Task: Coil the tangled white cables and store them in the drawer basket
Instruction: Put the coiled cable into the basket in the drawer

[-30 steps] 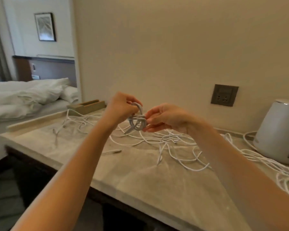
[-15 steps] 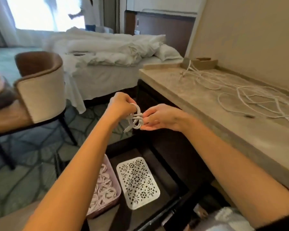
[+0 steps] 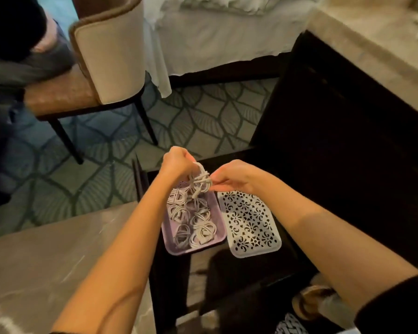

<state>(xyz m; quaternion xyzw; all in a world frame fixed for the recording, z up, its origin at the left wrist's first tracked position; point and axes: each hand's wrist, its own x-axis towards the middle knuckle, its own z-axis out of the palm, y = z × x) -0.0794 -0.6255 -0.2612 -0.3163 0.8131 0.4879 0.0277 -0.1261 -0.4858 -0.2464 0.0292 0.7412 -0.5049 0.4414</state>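
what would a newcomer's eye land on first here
Centre frame, the left hand and right hand hold a coiled white cable over the far end of a purple basket. The basket holds several coiled cables, and a white cut-out patterned tray lies right beside it.

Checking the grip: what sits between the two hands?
Head view: the coiled white cable, gripped by the left hand and pinched by the right hand.
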